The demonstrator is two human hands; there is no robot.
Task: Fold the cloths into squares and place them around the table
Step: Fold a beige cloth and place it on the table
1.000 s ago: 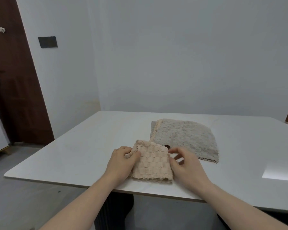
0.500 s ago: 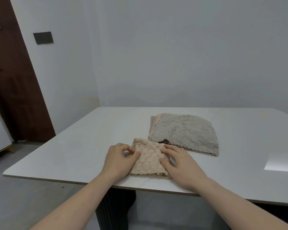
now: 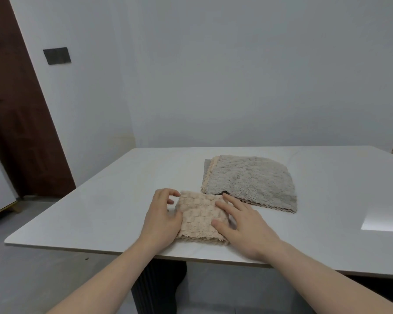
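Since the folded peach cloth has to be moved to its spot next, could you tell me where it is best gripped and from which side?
Probably by its near edge, coming from the person's side: the folded peach cloth lies flat near the table edge, its scalloped layers stacked there, so a pinch should catch them all. The left hand and right hand already flank it.

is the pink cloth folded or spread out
Folded: the pink cloth is a small square with stacked edges showing at its near side, both hands on it.

A dark brown wooden door stands at the left, beside a small dark rectangular wall plate on the pale grey wall; grey floor below.
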